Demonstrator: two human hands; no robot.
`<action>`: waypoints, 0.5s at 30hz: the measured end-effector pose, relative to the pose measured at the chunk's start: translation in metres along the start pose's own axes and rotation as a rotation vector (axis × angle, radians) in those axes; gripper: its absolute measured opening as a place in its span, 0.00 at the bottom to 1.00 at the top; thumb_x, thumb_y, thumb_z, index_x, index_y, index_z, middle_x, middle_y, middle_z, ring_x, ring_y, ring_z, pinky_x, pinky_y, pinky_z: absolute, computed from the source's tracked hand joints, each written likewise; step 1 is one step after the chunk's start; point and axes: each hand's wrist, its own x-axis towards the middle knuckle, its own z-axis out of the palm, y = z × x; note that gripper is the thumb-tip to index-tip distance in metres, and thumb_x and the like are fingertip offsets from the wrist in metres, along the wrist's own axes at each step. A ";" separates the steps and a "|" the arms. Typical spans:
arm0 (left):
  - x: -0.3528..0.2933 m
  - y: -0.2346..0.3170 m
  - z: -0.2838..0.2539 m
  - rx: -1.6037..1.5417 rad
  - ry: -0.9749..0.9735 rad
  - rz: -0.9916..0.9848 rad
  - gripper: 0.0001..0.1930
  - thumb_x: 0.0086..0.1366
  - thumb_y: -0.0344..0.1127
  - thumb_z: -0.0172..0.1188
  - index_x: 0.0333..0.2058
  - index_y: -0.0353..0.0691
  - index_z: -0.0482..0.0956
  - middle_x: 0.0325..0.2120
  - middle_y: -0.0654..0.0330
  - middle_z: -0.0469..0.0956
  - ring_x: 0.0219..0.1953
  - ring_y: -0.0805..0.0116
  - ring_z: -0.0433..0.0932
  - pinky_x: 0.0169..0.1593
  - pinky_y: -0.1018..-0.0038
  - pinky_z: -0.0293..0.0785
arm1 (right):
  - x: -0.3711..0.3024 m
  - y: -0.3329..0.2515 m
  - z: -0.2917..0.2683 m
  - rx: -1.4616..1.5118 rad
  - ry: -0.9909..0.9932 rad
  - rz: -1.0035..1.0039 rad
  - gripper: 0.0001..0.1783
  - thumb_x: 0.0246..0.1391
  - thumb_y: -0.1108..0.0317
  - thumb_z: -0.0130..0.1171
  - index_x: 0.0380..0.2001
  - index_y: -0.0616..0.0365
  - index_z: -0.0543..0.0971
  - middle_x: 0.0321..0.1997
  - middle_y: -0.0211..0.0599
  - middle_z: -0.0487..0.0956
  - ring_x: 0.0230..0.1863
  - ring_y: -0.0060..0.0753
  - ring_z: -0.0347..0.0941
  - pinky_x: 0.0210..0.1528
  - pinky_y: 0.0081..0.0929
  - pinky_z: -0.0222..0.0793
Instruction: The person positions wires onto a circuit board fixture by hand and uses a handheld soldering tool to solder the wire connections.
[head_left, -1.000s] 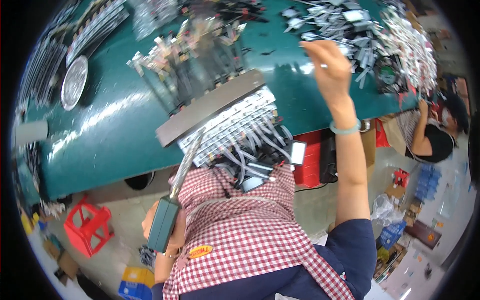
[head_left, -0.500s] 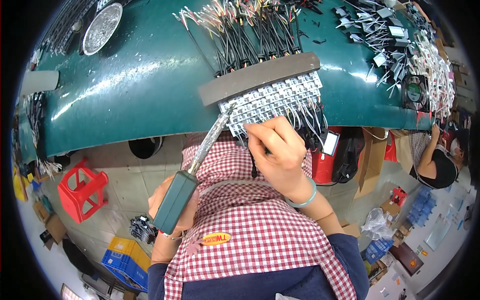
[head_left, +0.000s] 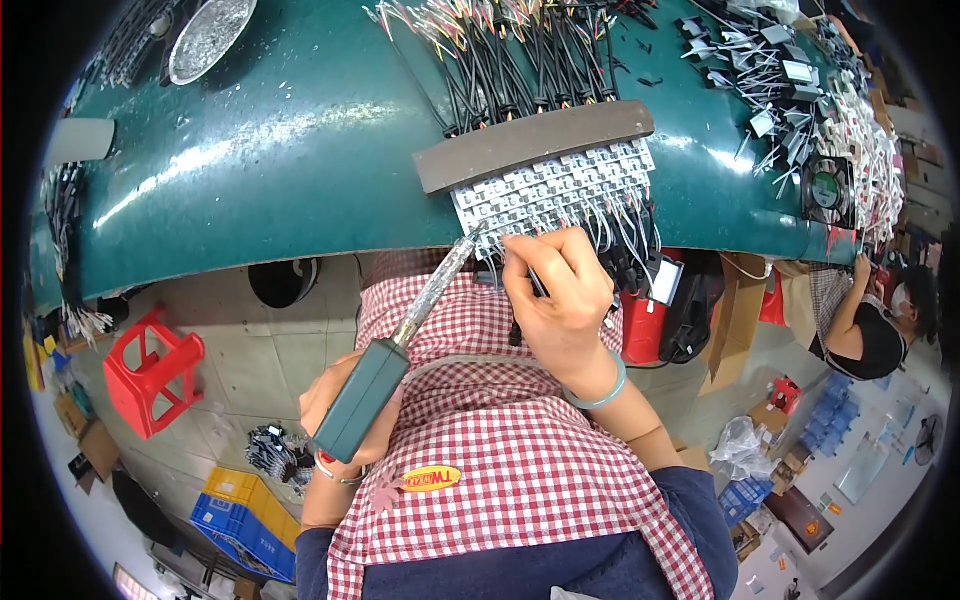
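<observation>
Two hands below green table (head_left: 250, 170) (tiled floor (head_left: 250, 350)).

You're sitting in a small electronics assembly workshop, pretty clearly: a long green workbench (head_left: 250, 190) covered in bundled wire leads (head_left: 530, 60) and rows of little white modules (head_left: 560, 185), a soldering iron (head_left: 385, 365) in use, plastic crates (head_left: 245, 515) and cardboard boxes (head_left: 745, 305) on the tiled floor, and another worker (head_left: 865, 325) nearby.
</observation>
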 end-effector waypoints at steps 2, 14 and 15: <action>0.000 0.000 0.000 0.008 -0.023 -0.016 0.12 0.44 0.22 0.68 0.32 0.28 0.83 0.32 0.47 0.82 0.32 0.54 0.84 0.35 0.69 0.81 | 0.001 -0.001 -0.001 0.023 0.001 0.013 0.15 0.40 0.84 0.66 0.35 0.61 0.81 0.27 0.37 0.73 0.26 0.36 0.73 0.26 0.29 0.69; 0.001 -0.005 0.004 -0.033 0.030 0.018 0.12 0.44 0.23 0.69 0.31 0.28 0.83 0.32 0.47 0.82 0.30 0.55 0.84 0.34 0.71 0.80 | 0.007 -0.010 -0.006 0.099 -0.086 0.269 0.08 0.48 0.78 0.64 0.28 0.61 0.74 0.29 0.37 0.76 0.22 0.31 0.71 0.21 0.28 0.65; 0.001 -0.005 0.005 -0.027 0.031 0.032 0.12 0.44 0.23 0.69 0.31 0.28 0.83 0.32 0.47 0.82 0.30 0.55 0.84 0.34 0.71 0.80 | 0.007 -0.009 -0.005 0.092 -0.072 0.272 0.08 0.47 0.78 0.65 0.28 0.61 0.74 0.27 0.36 0.75 0.21 0.31 0.70 0.20 0.27 0.65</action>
